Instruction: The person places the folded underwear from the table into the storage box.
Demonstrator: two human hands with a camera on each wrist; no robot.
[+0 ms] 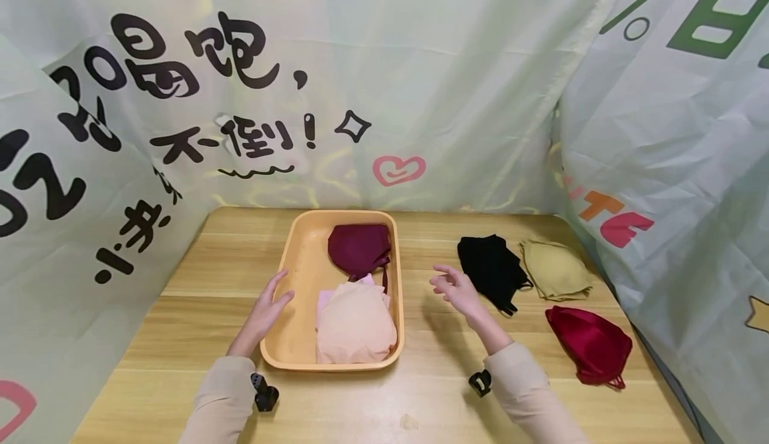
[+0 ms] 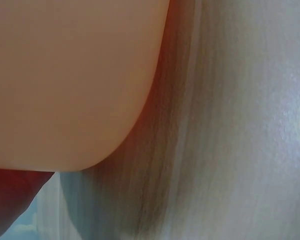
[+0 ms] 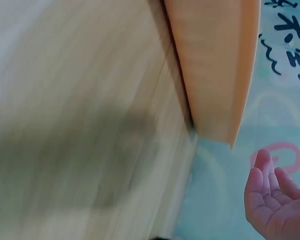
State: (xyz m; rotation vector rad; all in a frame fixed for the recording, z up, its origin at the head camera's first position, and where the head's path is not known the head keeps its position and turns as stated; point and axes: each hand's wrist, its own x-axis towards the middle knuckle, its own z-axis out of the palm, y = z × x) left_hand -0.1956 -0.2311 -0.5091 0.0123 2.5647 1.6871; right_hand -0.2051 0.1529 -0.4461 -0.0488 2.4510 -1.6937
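In the head view a shallow orange tray (image 1: 303, 284) sits on the table. Inside lie a folded maroon bra (image 1: 358, 247) at the back and a folded pale peach garment (image 1: 356, 327) in front, partly covering a lilac one (image 1: 325, 299). My left hand (image 1: 264, 314) is at the tray's left rim, its fingers loosely bent. Over the table right of the tray, my right hand (image 1: 459, 292) hovers with nothing in it and its fingers relaxed. A folded black strappy garment (image 1: 491, 267) lies just beyond that hand. In the right wrist view the fingers (image 3: 262, 187) are slightly curved.
At the right of the wooden table (image 1: 420, 390) lie a folded olive-beige garment (image 1: 555, 270) and a folded red bra (image 1: 591, 345). A printed curtain (image 1: 468, 130) hangs round the back and sides. Small black wrist devices (image 1: 265, 394) are on both arms.
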